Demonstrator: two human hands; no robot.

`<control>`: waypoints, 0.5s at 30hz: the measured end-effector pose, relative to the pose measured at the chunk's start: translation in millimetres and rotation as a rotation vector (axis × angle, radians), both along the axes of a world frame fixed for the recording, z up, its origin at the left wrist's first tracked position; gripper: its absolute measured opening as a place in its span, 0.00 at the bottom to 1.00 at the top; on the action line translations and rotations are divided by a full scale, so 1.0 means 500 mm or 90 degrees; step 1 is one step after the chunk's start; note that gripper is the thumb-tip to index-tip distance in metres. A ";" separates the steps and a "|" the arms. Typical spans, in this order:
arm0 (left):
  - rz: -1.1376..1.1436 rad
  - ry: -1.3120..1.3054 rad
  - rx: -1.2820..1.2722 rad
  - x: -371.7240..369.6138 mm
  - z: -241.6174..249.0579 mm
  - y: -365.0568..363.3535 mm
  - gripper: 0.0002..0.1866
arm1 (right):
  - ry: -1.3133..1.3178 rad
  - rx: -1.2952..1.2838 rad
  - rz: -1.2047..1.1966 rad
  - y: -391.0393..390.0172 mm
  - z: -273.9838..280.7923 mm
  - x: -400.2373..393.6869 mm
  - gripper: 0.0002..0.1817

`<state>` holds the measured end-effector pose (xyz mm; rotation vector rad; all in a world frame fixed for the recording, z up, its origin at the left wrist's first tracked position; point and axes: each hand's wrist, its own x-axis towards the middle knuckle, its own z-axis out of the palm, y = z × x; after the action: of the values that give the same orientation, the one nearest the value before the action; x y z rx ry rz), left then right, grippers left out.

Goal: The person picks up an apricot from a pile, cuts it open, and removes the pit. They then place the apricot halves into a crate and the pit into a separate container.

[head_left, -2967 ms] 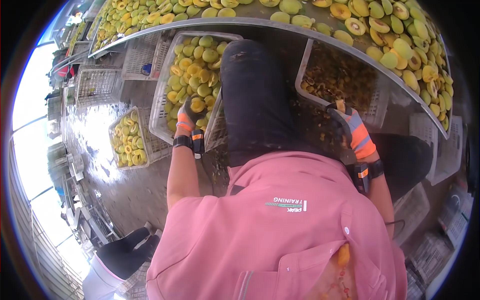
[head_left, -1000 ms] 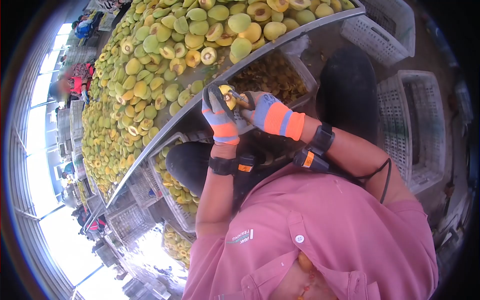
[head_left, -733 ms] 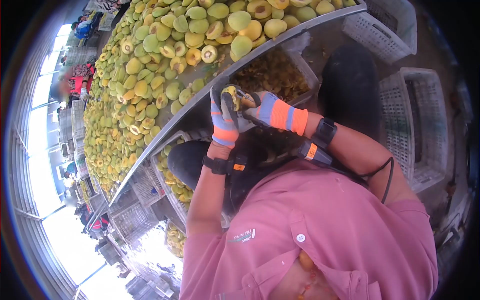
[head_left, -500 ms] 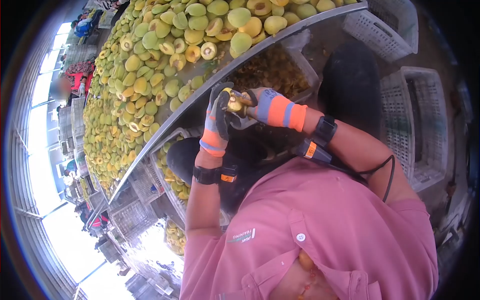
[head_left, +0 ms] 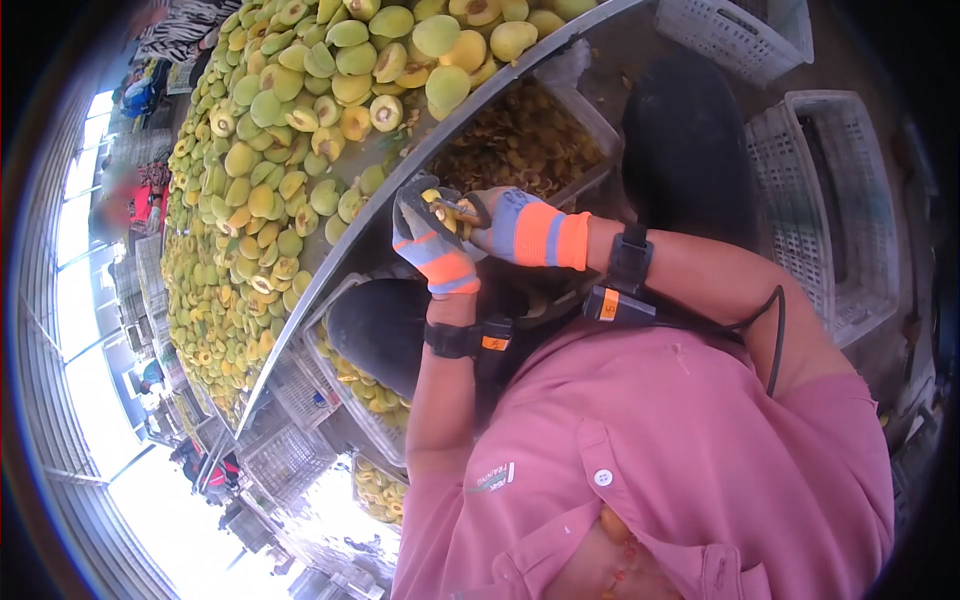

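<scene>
My left hand (head_left: 432,240), in a grey and orange glove, is closed around a yellow fruit piece (head_left: 447,216). Against that fruit, my right hand (head_left: 505,226), gloved alike, grips a small tool (head_left: 462,209), its shape partly hidden by the fingers. Both hands meet just inside the metal rim (head_left: 345,235) of a large table. Many green and yellow fruit halves (head_left: 262,200) lie heaped on it, some with brown centres. Below the rim, a crate (head_left: 590,110) holds brownish-yellow scraps (head_left: 525,140).
White plastic crates (head_left: 770,55) (head_left: 870,215) stand on the right. Another crate of fruit (head_left: 370,400) is beside my left leg (head_left: 375,335). Dark-clad knees flank the hands. Co-workers, one in red (head_left: 145,205), are beyond the table at the far left.
My left hand has turned, its wrist swinging rightward, and now wraps the fruit from the left. The tool lies across the fruit's face. The whole view has shifted slightly.
</scene>
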<state>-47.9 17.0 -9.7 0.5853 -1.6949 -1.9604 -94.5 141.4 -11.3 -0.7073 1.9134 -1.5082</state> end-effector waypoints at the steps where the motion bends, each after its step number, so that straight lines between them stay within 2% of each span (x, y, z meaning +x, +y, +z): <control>1: 0.001 0.009 0.025 -0.003 -0.001 0.001 0.15 | 0.045 0.037 0.005 0.000 -0.001 -0.002 0.15; 4: 0.044 0.012 0.128 -0.012 0.008 0.017 0.15 | 0.147 0.137 0.020 0.004 0.002 -0.009 0.14; 6: 0.020 0.005 0.090 -0.017 0.023 0.024 0.16 | 0.182 0.186 0.036 0.003 0.011 -0.021 0.14; 10: 0.022 0.017 -0.041 -0.031 0.016 0.028 0.17 | 0.111 0.127 -0.053 -0.007 -0.007 -0.015 0.17; 13: 0.008 0.044 -0.025 -0.028 0.009 0.033 0.19 | 0.082 0.082 -0.083 -0.007 -0.022 -0.014 0.17; 15: 0.015 0.032 -0.078 -0.028 0.020 0.041 0.19 | 0.070 0.065 -0.087 -0.005 -0.021 -0.014 0.17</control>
<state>-61.8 37.4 0.5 0.5049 -1.7545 -1.8235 -101.6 138.9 -21.6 -0.6363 2.1435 -1.4662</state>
